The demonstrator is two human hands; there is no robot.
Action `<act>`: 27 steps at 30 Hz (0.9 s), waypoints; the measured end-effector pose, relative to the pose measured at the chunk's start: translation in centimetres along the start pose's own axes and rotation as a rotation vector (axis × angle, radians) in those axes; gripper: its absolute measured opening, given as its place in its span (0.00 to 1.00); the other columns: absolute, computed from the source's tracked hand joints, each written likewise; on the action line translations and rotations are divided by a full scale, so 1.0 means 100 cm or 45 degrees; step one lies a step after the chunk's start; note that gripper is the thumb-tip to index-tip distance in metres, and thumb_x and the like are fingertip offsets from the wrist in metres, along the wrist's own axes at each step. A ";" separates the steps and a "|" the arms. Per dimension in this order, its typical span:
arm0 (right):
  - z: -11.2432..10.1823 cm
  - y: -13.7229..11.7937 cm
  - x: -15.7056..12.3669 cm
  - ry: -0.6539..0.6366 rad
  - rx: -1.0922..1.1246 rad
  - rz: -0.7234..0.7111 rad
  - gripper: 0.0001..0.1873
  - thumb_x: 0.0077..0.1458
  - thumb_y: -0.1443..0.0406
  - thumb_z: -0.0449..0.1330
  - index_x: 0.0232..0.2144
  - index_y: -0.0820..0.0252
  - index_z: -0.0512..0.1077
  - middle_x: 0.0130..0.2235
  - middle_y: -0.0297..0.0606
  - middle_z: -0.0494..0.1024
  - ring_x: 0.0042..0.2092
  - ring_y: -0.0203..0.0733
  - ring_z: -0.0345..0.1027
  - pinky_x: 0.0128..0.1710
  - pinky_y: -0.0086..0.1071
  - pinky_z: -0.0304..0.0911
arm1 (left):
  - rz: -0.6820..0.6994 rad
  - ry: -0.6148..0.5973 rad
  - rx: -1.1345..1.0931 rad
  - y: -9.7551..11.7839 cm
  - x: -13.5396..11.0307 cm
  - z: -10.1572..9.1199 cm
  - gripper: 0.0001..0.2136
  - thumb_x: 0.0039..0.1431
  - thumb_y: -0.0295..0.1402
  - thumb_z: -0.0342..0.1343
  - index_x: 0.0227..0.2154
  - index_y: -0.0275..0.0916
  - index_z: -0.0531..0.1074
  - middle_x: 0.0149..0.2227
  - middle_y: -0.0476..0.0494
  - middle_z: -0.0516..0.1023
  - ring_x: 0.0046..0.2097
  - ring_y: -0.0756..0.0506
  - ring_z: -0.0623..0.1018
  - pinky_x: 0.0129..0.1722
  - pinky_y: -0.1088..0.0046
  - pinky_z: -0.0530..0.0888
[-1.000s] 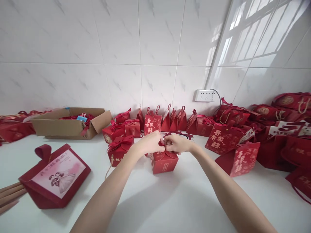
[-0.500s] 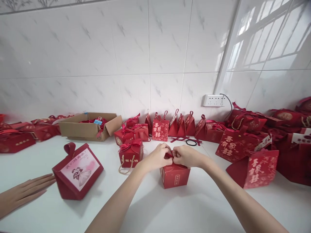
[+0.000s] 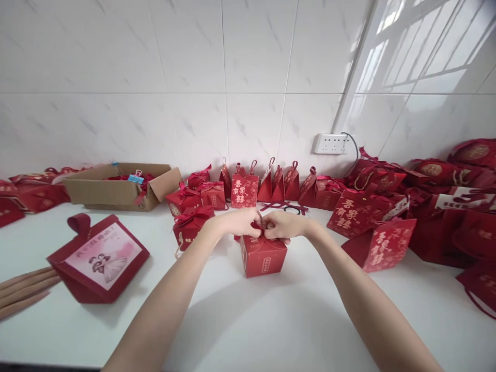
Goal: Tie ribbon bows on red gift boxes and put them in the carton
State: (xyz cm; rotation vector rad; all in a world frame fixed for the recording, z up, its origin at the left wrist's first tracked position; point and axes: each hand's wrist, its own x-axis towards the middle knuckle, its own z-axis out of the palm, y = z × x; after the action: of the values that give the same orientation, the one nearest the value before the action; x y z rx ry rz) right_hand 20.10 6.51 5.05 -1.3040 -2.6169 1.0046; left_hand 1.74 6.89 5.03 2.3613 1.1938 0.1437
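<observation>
A small red gift box (image 3: 264, 259) with printed gold lettering stands upright on the white table in front of me. My left hand (image 3: 242, 222) is closed at the left of its top, fingers pinching the upper flaps. From the right, my right hand (image 3: 284, 225) is closed on the same top, its knuckles nearly touching the left hand. The fingers hide the middle of the lid, so the exact fold cannot be made out. Just behind my left wrist sits a ribbon-tied red box (image 3: 189, 230) with a gold cord handle.
Another person's hand (image 3: 27, 292) lies flat at the left edge, beside a triangular box with a couple picture (image 3: 104, 258). A cardboard carton (image 3: 106, 191), several pointed boxes (image 3: 291, 183), a black ring (image 3: 293, 210) and piled red boxes (image 3: 437, 227) line the wall under a power strip (image 3: 330, 143).
My view has tipped down and turned slightly right, so everything sits higher and further left. Both hands stay closed on the box's top, with small finger movement.
</observation>
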 end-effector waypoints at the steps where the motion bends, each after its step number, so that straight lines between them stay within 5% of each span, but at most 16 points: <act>1: 0.000 0.001 -0.001 -0.006 0.004 -0.008 0.03 0.41 0.68 0.53 0.21 0.57 0.60 0.14 0.24 0.65 0.18 0.31 0.61 0.19 0.24 0.51 | -0.005 -0.001 -0.006 0.000 -0.001 0.001 0.09 0.46 0.35 0.55 0.31 0.39 0.74 0.35 0.46 0.76 0.29 0.48 0.74 0.24 0.74 0.65; 9: -0.001 0.000 -0.004 -0.002 0.019 -0.018 0.03 0.39 0.68 0.54 0.22 0.57 0.62 0.13 0.24 0.65 0.18 0.32 0.62 0.18 0.24 0.50 | 0.044 0.016 0.007 0.004 -0.007 -0.002 0.10 0.48 0.38 0.53 0.32 0.42 0.74 0.51 0.50 0.71 0.41 0.47 0.75 0.32 0.75 0.67; 19: 0.002 -0.005 -0.004 -0.023 -0.027 0.012 0.05 0.39 0.68 0.54 0.25 0.58 0.62 0.16 0.24 0.66 0.17 0.32 0.62 0.17 0.24 0.52 | -0.032 -0.032 0.078 0.012 -0.009 -0.003 0.08 0.41 0.36 0.56 0.26 0.40 0.74 0.38 0.47 0.76 0.31 0.47 0.73 0.25 0.73 0.63; 27: -0.002 -0.013 -0.012 -0.007 -0.086 0.033 0.03 0.41 0.69 0.54 0.23 0.57 0.63 0.14 0.26 0.67 0.19 0.34 0.65 0.21 0.25 0.55 | -0.013 0.026 0.108 0.018 -0.012 -0.001 0.10 0.43 0.37 0.53 0.29 0.40 0.72 0.44 0.46 0.74 0.27 0.50 0.71 0.21 0.72 0.61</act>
State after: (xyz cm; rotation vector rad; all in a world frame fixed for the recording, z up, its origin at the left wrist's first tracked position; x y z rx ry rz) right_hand 20.03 5.23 6.26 -1.3548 -2.6672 0.9326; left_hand 2.31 5.12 6.08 2.4319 1.2447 0.1160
